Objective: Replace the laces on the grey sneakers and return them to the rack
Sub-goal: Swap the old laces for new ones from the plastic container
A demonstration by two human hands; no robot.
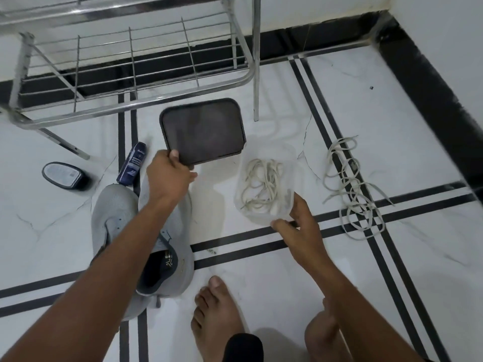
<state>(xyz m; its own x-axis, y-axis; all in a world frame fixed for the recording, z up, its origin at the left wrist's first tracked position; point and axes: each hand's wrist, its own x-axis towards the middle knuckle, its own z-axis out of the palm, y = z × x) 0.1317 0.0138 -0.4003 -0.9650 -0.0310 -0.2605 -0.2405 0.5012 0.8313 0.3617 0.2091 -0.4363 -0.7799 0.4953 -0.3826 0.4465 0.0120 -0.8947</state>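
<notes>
Two grey sneakers (117, 215) lie side by side on the floor at the lower left, partly under my left forearm. My left hand (167, 176) grips the corner of a dark rectangular lid (203, 130) and holds it tilted above the floor. A clear plastic container (264, 158) stands open on the floor with pale laces (261, 184) coiled inside. My right hand (298, 223) holds the container's near edge between thumb and fingers. A second set of pale laces (352, 189) lies loose on the floor to the right.
A metal shoe rack (125, 74) stands at the back left against the wall. A blue spray can (132, 163) and a dark oval tin (64, 175) lie left of the sneakers. My bare foot (217, 312) rests near the front. A black skirting runs along the right wall.
</notes>
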